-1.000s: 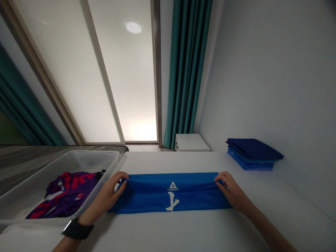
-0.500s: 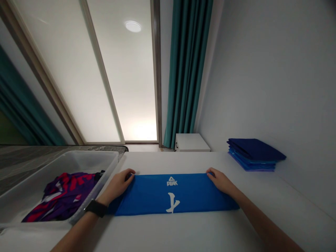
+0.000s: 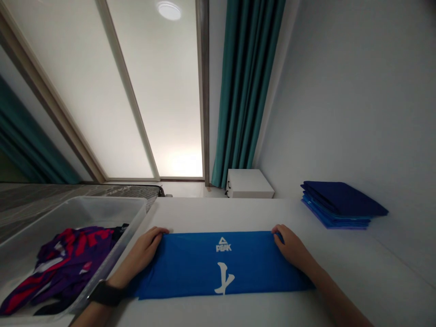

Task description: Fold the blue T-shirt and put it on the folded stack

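Observation:
A blue cloth (image 3: pixel 190 263) with a white PEAK logo and a white character lies as a wide folded strip on the white table (image 3: pixel 238 313). My left hand (image 3: pixel 148 247), with a dark band on its wrist, pinches the cloth's far left corner. At the far right corner my right hand (image 3: pixel 289 247) pinches the cloth between thumb and fingers. Both forearms pass over the strip's ends and hide part of them.
On the left stands a translucent bin (image 3: pixel 112 204) holding purple and red clothes (image 3: pixel 75 259). A stack of folded blue cloths (image 3: pixel 344 204) rests at the right by the wall. Behind the table is a small white cabinet (image 3: pixel 252 184).
The view has tilted down and closer, so the cloth and bin appear lower and larger. Both hands still hold the far corners, which look slightly farther apart in the picture.

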`<state>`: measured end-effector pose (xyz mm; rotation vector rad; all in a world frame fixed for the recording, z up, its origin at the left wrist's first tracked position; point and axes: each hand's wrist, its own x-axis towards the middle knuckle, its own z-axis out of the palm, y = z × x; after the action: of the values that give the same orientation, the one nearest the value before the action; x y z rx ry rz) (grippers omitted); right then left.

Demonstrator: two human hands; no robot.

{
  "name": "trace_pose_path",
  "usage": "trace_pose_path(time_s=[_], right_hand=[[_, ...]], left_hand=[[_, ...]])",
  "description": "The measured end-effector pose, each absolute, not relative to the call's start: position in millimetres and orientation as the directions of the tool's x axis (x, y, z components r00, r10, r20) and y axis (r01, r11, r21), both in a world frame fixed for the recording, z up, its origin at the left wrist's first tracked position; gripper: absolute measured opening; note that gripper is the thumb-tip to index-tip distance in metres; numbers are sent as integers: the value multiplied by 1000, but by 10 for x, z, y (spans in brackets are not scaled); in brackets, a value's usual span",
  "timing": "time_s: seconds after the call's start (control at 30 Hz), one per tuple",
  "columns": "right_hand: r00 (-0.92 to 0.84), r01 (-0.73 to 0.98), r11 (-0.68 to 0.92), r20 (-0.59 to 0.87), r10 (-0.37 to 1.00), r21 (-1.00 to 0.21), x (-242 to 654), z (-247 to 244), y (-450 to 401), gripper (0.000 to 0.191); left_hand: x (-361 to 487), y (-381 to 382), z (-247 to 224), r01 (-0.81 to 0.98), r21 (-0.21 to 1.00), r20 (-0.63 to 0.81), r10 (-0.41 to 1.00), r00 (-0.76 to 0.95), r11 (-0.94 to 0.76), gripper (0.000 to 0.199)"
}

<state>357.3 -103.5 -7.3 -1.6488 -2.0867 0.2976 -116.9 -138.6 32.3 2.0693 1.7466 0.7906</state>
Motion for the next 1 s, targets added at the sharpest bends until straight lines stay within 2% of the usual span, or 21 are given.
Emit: trace_pose_path(time_s=[0.13,0.27,0.37,0.53,0.77,1.0], right_hand=[[-167,870,257,240,956,-421,3541,-66,-1038,22],[-146,884,237,245,959,-403,3547,-121,-1023,27],[-142,880,241,258,956,-410,3572,-176,-1023,27],[-138,874,254,290,947,-415,3590,-194,-1034,25],[-123,866,247,293,948,-434,3595,-219,-1035,24],[-107,877,226,286,952,-423,3575,-233,-1039,24]], left_hand=[[-1219,-1395,363,792,580,173,979,110,-192,32],[-1242,-1424,398,769,607,95,979,181,-201,32],[-1241,-1437,379,750,640,64,984,166,-168,30],[-1192,-1433,292,754,650,122,992,16,-92,28],[-1183,-1418,200,801,587,202,979,0,-121,19],[-1166,-1424,268,785,608,180,984,11,-120,38]])
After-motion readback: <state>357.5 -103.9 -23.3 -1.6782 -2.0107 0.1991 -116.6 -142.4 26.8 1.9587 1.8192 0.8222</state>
